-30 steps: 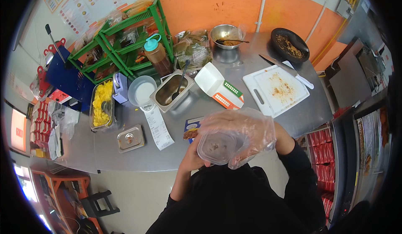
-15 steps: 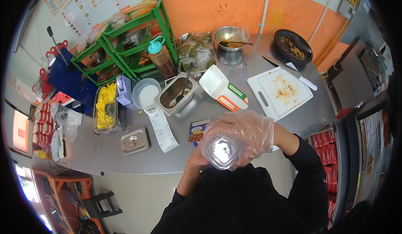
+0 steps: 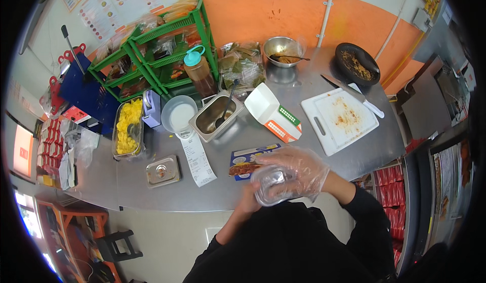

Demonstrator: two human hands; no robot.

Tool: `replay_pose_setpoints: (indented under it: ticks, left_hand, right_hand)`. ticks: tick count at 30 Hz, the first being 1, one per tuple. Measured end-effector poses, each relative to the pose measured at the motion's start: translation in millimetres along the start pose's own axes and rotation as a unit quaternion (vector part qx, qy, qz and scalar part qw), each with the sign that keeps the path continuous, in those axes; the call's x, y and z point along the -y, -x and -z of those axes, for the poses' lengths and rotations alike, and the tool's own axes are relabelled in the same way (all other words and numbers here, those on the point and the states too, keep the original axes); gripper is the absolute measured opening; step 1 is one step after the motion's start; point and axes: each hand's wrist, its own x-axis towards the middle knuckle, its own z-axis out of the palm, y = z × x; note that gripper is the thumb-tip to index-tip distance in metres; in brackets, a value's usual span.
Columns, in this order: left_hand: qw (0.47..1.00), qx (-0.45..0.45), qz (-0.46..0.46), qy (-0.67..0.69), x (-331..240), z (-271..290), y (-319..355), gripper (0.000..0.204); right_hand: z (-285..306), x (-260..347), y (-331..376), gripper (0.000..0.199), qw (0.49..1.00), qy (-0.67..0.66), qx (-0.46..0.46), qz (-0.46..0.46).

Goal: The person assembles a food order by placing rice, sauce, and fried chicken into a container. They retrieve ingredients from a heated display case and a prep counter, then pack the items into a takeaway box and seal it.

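Close to my body, beyond the table's near edge, I hold a clear square plastic tub [image 3: 273, 186]. My bare left hand [image 3: 247, 200] grips its left side, thumb at the rim. My right hand [image 3: 301, 170], in a loose clear plastic glove, reaches over the tub from the right, its fingers curled round the far and right sides. Part of the tub is hidden under the glove. Just past my hands lies a blue box [image 3: 244, 167] with a food picture, partly covered by the right fingers. An open white carton [image 3: 262, 102] with orange and green sides stands farther off.
A white cutting board [image 3: 324, 140] with a knife [image 3: 372, 108] lies right, below a dark stone mortar [image 3: 344, 75]. Left stand a steel pan [image 3: 200, 131] with a ladle, a receipt [image 3: 200, 169], a steel lid [image 3: 163, 171], a yellow-filled container [image 3: 117, 154] and green racks [image 3: 167, 61].
The tub has turned and shifted slightly right, still in my hands. My right fingers have straightened, and more of the blue box shows. The whole view has shifted a little.
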Motion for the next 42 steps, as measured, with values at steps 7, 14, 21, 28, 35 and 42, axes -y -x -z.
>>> replay_pose_setpoints:
  ticks: [7, 14, 21, 28, 35, 42]
  left_hand:
    - [0.972, 0.098, -0.029, -0.213, 23.4, 1.0, 16.8, 0.082]
    - [0.974, 0.001, 0.076, -0.215, 27.1, -4.7, 45.7, 0.046]
    - [0.409, -0.145, -0.228, -0.872, 40.0, 66.5, -17.5, 0.057]
    - [0.558, -0.135, -0.223, -0.788, 43.0, 83.3, -26.0, 0.037]
    - [0.545, -0.163, -0.200, -0.798, 47.2, 77.6, -39.4, 0.027]
    - [0.558, -0.216, -0.128, -0.791, 42.5, 69.4, -35.5, 0.037]
  right_hand:
    - [-39.8, 12.1, 56.9, 0.040, 0.959, -0.109, -0.004, -0.260]
    - [-64.8, 11.0, 93.1, 0.041, 0.882, -0.275, 0.048, -0.380]
    - [-94.2, -67.0, 80.4, 0.050, 0.899, -0.268, 0.125, -0.324]
    - [-90.7, -96.1, -2.5, 0.046, 0.844, -0.445, -0.040, -0.297]
    - [-90.5, -171.3, -28.3, 0.039, 0.871, -0.420, -0.114, -0.226]
    - [-73.9, -146.9, -27.8, 0.041, 0.934, -0.226, -0.052, -0.270]
